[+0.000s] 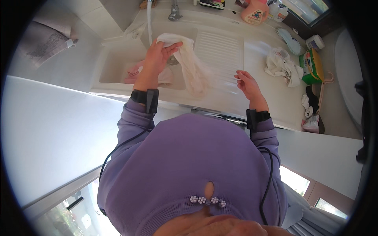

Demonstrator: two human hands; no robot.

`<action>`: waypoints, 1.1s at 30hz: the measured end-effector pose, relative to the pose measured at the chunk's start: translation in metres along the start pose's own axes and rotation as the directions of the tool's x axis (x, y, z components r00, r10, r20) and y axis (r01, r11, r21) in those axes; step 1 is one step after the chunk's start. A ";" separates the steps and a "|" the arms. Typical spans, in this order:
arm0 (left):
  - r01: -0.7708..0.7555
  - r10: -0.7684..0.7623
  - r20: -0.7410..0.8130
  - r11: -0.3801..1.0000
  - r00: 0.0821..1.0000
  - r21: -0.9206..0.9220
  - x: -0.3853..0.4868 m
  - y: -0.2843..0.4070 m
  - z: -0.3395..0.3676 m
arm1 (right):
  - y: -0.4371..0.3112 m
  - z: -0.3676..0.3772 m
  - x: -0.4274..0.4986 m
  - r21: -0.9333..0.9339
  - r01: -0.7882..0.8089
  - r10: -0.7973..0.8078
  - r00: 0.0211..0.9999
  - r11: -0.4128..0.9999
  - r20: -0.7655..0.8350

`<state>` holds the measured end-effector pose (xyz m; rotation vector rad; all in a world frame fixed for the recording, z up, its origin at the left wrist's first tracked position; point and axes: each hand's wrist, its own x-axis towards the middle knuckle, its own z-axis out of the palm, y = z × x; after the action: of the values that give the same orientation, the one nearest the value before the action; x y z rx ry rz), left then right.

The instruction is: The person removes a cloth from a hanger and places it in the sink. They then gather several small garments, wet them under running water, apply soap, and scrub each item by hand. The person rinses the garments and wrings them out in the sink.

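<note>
My left hand (156,60) is over the sink basin (113,63) and grips a thin white cloth (189,63). From the fingers the cloth hangs down to the right, across the edge between the basin and the ribbed washboard (220,48); its lower end is blurred. Pink and pale fabric (165,76) lies in the basin below, partly hidden by my left wrist. Metal shows at the drain (172,61) behind the hand. My right hand (248,85) hovers over the right side of the washboard, fingers loosely bent and apart, holding nothing.
A faucet (175,13) and a white hose (149,23) rise behind the basin. A pink detergent bottle (255,12) stands at the back. White crumpled fabric (283,66), a green box (311,66), a hanger (322,91) and socks (311,98) lie at right. A towel (48,41) hangs left.
</note>
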<state>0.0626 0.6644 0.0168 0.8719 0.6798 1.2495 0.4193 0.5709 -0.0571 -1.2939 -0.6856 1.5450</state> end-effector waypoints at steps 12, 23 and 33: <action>0.005 0.019 -0.147 0.988 0.989 0.157 0.079 -0.001 -0.008 | 0.000 -0.090 -0.024 0.035 0.030 -0.024 0.986 0.999 -0.164; 0.388 -0.355 -0.263 0.918 0.897 0.083 -0.045 -0.092 -0.054 | -0.032 -0.241 -0.022 -0.356 0.164 -0.363 0.702 0.920 -0.613; 0.554 -0.511 -0.221 0.803 0.830 0.221 -0.064 -0.108 -0.005 | -0.072 -0.307 0.047 -0.888 -0.169 -0.810 0.363 0.429 -0.460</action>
<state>0.1010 0.5934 -0.0797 0.7377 1.1573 0.7160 0.7349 0.5916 -0.0981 -2.1767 -0.9550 -0.2442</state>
